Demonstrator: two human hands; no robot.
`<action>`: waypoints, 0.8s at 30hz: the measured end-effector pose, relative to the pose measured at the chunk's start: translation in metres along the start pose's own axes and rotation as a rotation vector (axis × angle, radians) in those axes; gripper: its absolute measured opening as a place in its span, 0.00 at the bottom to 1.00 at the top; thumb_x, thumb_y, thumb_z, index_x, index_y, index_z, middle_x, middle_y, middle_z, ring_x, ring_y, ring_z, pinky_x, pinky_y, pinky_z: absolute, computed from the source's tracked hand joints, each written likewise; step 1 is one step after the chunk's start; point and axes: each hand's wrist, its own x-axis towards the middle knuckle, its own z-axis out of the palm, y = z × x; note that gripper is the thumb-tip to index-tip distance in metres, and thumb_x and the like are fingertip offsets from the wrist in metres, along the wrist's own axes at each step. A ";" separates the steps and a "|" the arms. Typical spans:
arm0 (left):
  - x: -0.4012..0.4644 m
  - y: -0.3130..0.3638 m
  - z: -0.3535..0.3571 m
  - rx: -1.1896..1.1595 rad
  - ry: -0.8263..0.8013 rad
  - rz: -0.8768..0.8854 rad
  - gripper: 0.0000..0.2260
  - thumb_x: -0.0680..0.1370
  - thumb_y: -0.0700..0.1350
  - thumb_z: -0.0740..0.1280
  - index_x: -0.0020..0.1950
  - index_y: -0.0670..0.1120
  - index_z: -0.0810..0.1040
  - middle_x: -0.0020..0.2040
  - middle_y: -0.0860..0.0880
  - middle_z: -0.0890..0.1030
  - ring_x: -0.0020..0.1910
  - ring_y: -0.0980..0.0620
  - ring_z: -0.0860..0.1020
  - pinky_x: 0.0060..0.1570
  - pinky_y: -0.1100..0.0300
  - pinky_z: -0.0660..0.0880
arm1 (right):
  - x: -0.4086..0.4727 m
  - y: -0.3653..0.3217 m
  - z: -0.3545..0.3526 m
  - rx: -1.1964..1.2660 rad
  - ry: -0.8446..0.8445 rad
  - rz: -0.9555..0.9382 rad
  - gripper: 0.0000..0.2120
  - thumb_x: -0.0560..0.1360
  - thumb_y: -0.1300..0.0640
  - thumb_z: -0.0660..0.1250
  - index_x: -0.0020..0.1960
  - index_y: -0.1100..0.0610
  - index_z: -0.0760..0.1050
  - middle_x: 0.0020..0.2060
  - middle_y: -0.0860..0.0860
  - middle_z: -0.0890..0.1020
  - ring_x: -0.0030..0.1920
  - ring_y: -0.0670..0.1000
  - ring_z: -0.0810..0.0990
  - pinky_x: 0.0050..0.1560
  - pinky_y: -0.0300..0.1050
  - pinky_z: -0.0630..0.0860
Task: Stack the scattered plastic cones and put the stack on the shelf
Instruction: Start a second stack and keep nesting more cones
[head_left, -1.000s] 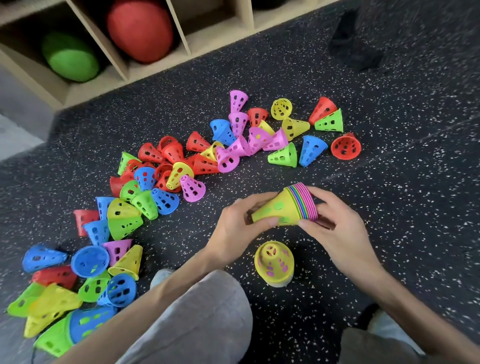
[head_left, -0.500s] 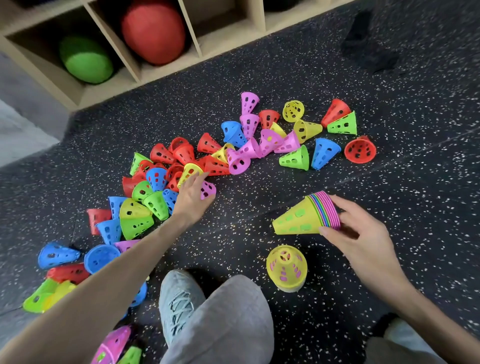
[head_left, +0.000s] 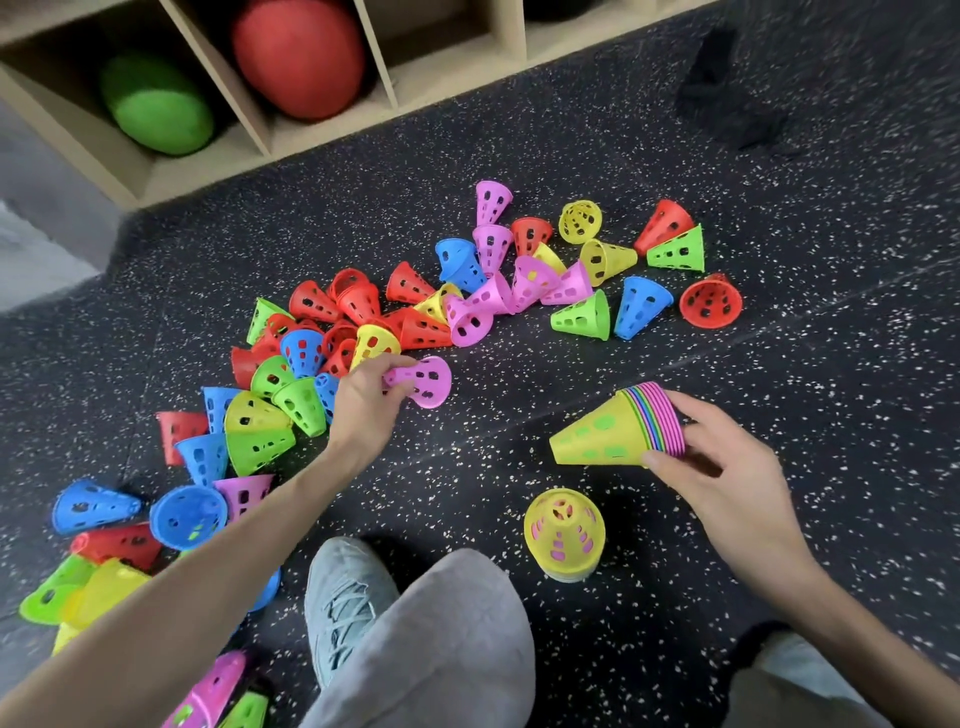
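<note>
On the left, dozens of loose cones (head_left: 311, 358) lie tumbled across the floor (head_left: 779, 415), too many and too overlapped to count. The left hand (head_left: 363, 400) pinches one pink cone (head_left: 426, 382) by its narrow end, probably to carry it over. A short second stack (head_left: 563, 535) stands upright near the knee. The right hand (head_left: 717, 467) grips the main stack (head_left: 618, 431) by its rims, tip pointing left, likely to receive that cone. The shelf (head_left: 457, 67) behind holds two balls (head_left: 298, 54).
</note>
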 end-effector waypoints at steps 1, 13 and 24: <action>-0.008 0.009 0.000 -0.080 0.014 -0.005 0.12 0.81 0.43 0.71 0.64 0.50 0.81 0.51 0.49 0.86 0.38 0.47 0.83 0.34 0.63 0.78 | 0.000 -0.001 0.000 0.012 0.007 0.000 0.25 0.75 0.68 0.72 0.66 0.46 0.77 0.47 0.44 0.86 0.51 0.45 0.83 0.53 0.31 0.76; -0.106 0.106 0.003 -0.722 -0.096 -0.087 0.10 0.80 0.40 0.71 0.60 0.50 0.82 0.49 0.53 0.87 0.42 0.52 0.86 0.44 0.50 0.85 | -0.001 -0.017 -0.004 0.127 0.071 -0.060 0.25 0.75 0.70 0.70 0.67 0.49 0.77 0.48 0.46 0.87 0.52 0.43 0.84 0.52 0.29 0.75; -0.114 0.139 0.017 -0.848 -0.157 -0.072 0.11 0.78 0.36 0.73 0.56 0.49 0.80 0.52 0.53 0.86 0.48 0.51 0.86 0.44 0.59 0.83 | -0.001 -0.021 0.006 0.133 -0.048 -0.102 0.23 0.77 0.69 0.69 0.67 0.50 0.75 0.47 0.45 0.87 0.50 0.43 0.85 0.49 0.30 0.76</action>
